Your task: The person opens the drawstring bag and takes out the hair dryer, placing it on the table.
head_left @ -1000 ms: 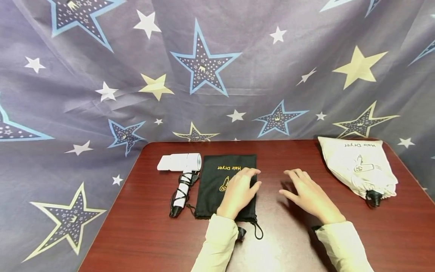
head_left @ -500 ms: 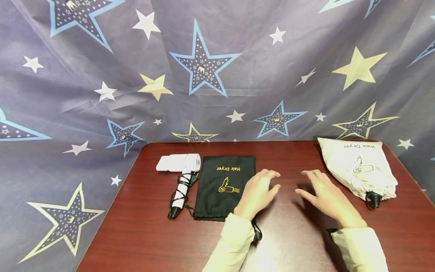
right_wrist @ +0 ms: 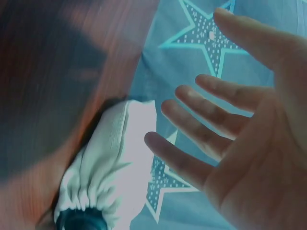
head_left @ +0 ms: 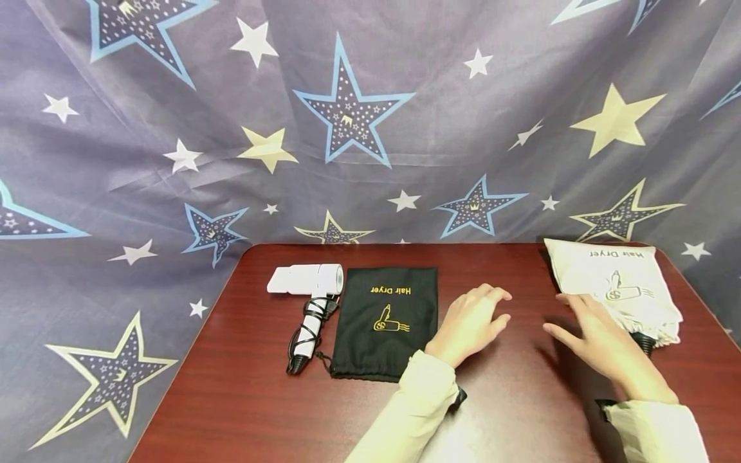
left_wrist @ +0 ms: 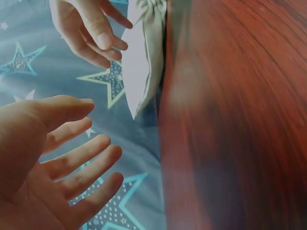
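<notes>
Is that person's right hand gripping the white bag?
No, the right wrist view shows the right hand with its fingers extended and spread, none of them curled round the white bag.

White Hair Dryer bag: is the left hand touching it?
Apart. The head view shows a stretch of the red-brown tabletop between the left hand and the white bag.

A reddish-brown table [head_left: 231,411] bears a white hair dryer [head_left: 309,279], a black bag [head_left: 382,347] and a bulging white bag [head_left: 622,276].
</notes>
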